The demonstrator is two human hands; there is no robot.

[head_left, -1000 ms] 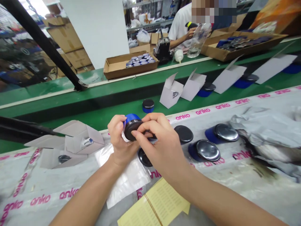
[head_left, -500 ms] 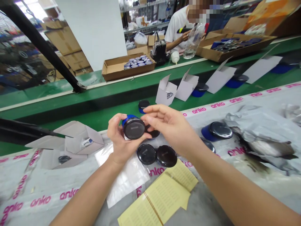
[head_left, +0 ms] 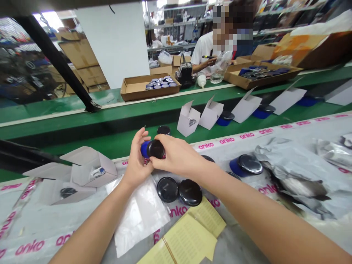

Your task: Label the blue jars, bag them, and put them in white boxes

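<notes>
My left hand [head_left: 136, 157] grips a blue jar [head_left: 145, 149] from below, its fingers curled up around the side. The jar lies on its side, with a glossy black lid [head_left: 155, 149] facing right. My right hand [head_left: 176, 157] wraps over that lid from the right. Just below my hands, two round black lids [head_left: 167, 189] [head_left: 190, 193] lie side by side on the film-covered table [head_left: 286, 135]. Another blue jar with a shiny silver top [head_left: 246, 165] stands further right, and a black-topped jar [head_left: 164, 130] sits beyond my left fingers.
Folded white cartons [head_left: 90, 168] lie at left, beside a clear plastic bag [head_left: 140, 216]. Yellow printed sheets [head_left: 187, 238] lie at the front. Beyond the green conveyor belt [head_left: 115, 123], more cartons and jars stand, and a co-worker [head_left: 206, 55] works near cardboard trays of jars [head_left: 150, 87].
The jar has turned so its lid faces right, not toward me. My right hand has closed from spread fingers onto the lid. The whole view has shifted slightly.
</notes>
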